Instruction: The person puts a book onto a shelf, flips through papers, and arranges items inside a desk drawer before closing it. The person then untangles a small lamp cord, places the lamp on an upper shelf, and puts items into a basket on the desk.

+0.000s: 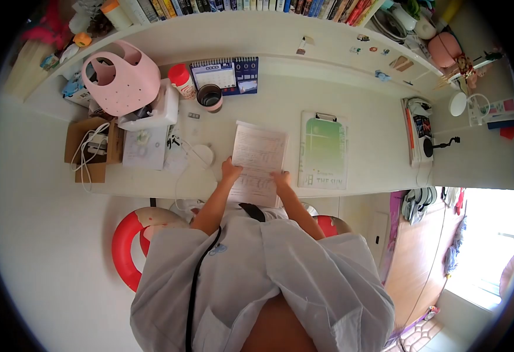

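Note:
Several printed sheets of paper rest over the front edge of the desk, their lower part reaching toward my lap. My left hand grips the left edge of the sheets, thumb on top. On the opposite edge, my right hand holds them the same way, its thumb lying over the page. Text and some handwriting-like marks show on the paper, too small to read. Right of the sheets lies a green clipboard, apart from my right hand. A round white disc with a cable is nearest my left hand.
At the back left stand a dark-mouthed cup, a red-lidded jar, a desk calendar and a pink perforated basket. A cardboard box with cables sits at the left edge. Books are stacked at the right.

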### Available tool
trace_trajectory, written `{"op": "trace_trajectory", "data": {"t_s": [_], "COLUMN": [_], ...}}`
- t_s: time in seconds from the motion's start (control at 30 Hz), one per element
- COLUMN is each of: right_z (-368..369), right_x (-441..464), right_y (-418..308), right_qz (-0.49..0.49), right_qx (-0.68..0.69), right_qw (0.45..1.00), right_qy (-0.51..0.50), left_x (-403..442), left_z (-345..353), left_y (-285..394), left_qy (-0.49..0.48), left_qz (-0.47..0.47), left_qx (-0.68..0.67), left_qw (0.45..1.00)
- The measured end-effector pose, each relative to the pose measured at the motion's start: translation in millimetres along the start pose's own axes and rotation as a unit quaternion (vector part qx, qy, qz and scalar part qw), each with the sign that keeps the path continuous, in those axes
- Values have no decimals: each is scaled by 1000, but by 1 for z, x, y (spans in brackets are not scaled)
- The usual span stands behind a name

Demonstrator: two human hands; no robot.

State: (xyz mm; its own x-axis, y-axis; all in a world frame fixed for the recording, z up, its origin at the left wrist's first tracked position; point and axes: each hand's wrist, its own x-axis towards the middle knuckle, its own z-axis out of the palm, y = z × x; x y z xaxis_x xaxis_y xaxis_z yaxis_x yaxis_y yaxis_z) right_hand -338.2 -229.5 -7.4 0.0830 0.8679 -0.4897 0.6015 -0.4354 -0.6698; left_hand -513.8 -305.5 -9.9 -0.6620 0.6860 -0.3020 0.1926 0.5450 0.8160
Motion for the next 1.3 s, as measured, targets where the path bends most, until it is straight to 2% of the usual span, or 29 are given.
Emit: {"op": "trace_trajectory", "data": {"t_s": [0.03,0.07,0.13,0.17,0.23,0.27,0.33,0.37,0.43,0.47,0.53,0.67,0.73,0.87,0.93,1.03,1.17,1.23,1.3], "right_z": [-4,-8,-13,-14,-18,-20,-24,-25,-30,-31,-30,-20,-21,-37,-46,-40,-36,-33,-30], "right_x": [3,6,15,16,15,16,20,21,18,17,17,16,7,10,3,11,0,0,3], "right_y": [-1,-2,1,3,3,2,5,6,5,7,19,33,24,0,-14,-6,-15,-14,-12], "right_qz": [67,69,95,95,106,106,128,129,112,113,104,65,18,17,-8,-39,-9,-46,-38], "right_qx": [69,68,157,156,242,242,233,233,158,157,290,219,128,106,191,207,199,98,113], "right_qw": [992,992,966,967,942,942,930,930,951,951,898,934,982,977,958,946,953,976,975], "right_qy": [-78,-78,-180,-180,-209,-209,-252,-253,-242,-243,-314,-275,-139,-185,-214,-246,-229,-187,-187], "left_x": [-4,-5,1,1,3,4,8,7,-3,-5,-7,-8,-13,-13,-12,-8,-3,-2,-2], "left_z": [-2,-6,-11,-13,-17,-20,-23,-24,-35,-39,-42,-32,-31,-33,-33,-29,-18,-18,-18], "left_y": [4,9,11,13,12,11,1,-4,5,9,9,-10,-3,12,19,20,16,18,19], "left_qy": [11,9,-26,-26,-83,-83,-169,-169,-208,-208,-243,-250,-231,-235,-208,-216,-206,-202,-214], "left_qz": [-18,-20,-60,-60,-117,-118,-171,-171,-210,-210,-236,-195,-166,-189,-177,-149,-135,-141,-143], "left_qx": [-9,-8,-22,-23,-34,-35,-134,-134,-256,-257,-223,-269,-319,-339,-292,-263,-256,-222,-238], "left_qw": [1000,1000,998,998,989,989,961,961,920,920,914,909,904,891,917,928,935,943,936]}}
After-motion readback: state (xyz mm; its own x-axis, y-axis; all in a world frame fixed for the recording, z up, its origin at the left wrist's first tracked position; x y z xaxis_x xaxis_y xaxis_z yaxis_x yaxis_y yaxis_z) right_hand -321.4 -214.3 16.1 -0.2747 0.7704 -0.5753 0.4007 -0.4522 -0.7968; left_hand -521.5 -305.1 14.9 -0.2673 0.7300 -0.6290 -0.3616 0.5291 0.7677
